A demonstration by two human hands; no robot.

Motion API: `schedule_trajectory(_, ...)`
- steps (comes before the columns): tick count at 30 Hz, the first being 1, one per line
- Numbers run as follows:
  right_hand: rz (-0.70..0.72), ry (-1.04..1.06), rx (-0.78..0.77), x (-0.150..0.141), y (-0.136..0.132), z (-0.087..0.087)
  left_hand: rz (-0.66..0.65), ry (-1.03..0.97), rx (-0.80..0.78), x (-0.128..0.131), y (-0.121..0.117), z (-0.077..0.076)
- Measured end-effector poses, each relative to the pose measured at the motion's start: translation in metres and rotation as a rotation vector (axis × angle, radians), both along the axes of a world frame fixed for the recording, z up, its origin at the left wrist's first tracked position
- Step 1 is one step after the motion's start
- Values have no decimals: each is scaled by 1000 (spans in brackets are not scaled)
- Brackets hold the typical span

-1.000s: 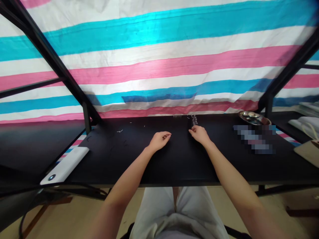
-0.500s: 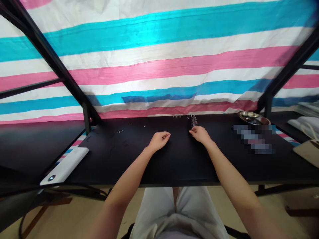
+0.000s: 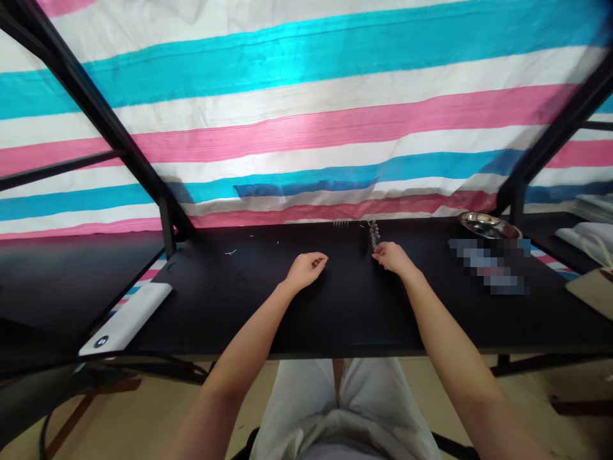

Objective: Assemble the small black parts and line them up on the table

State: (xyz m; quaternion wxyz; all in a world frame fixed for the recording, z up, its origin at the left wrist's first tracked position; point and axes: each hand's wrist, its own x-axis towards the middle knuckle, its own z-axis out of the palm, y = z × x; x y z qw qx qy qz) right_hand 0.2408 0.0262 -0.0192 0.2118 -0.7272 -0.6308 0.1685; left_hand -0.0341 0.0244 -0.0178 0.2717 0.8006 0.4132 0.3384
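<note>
Above the black tabletop [image 3: 345,319], my left hand [image 3: 305,269] is closed in a pinch, thumb against fingers; whatever it may hold is too small to make out. My right hand [image 3: 391,257], to its right, has its fingertips together at the near end of a knobbly grey row of small pieces [image 3: 374,234]. Whether these are joined or separate cannot be seen, and the fingers hide what is between them. A short row of small pale pieces [image 3: 340,223] lies at the table's back edge, left of the grey row.
A shiny metal dish [image 3: 489,225] sits at the back right, with a blurred-out patch before it. On the left lies a white power-bank-like device [image 3: 127,319]. White thread-like scraps [image 3: 230,252] lie on the table. Black frame bars and a striped sheet [image 3: 306,147] stand behind.
My right hand has shifted slightly to the right, showing more of the grey row's near end. My left hand stays where it was.
</note>
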Motion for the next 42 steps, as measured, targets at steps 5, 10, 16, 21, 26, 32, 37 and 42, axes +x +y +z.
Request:
schedule_trajectory(5,21,25,-29,6,1,-1,5,-3,12,0,1,-1)
schedule_trajectory(10,13,-22,-48,22,-2,-1,2,16,13,0,0,-1)
schedule_trajectory(16,16,-114,-63,39,-9,3,97,143,87,-2,0,1)
schedule_trajectory(21,26,-129,-31,46,-8,0,50,295,152,-3,2,-5)
schedule_trajectory(26,51,-82,-50,50,-6,-4,-63,515,77,-2,2,-8)
schedule_trajectory(32,58,-38,-17,52,-3,-7,-70,613,103,-2,-1,-7)
schedule_trajectory(37,73,16,18,54,-3,-9,-39,613,137,1,-5,-6)
schedule_trajectory(42,67,72,34,56,-1,-16,-30,597,149,1,-10,-3)
